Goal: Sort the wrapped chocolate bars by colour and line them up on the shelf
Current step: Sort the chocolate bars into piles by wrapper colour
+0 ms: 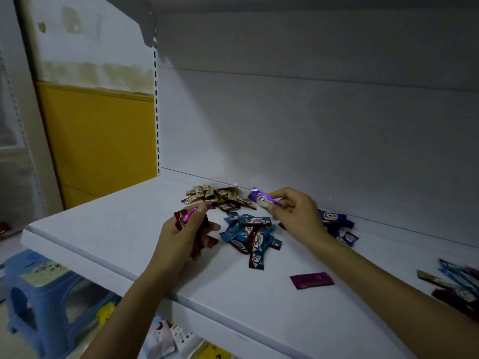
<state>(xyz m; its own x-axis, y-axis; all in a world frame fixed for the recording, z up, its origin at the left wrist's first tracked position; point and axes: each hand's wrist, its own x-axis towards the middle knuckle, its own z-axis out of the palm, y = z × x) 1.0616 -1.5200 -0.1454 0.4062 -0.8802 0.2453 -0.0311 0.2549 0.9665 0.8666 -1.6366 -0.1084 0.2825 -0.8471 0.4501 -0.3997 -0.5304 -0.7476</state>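
On the white shelf lie small heaps of wrapped chocolate bars: a gold heap at the back, a blue heap in the middle and a purple heap to the right by the back panel. My left hand grips several red bars left of the blue heap. My right hand pinches a single purple bar above the gap between the gold and purple heaps. One dark purple bar lies alone toward the front.
A mixed heap of bars sits at the right edge of the shelf. The shelf's white back panel rises behind the heaps. Below left stands a blue plastic stool. Packets lie on a lower level.
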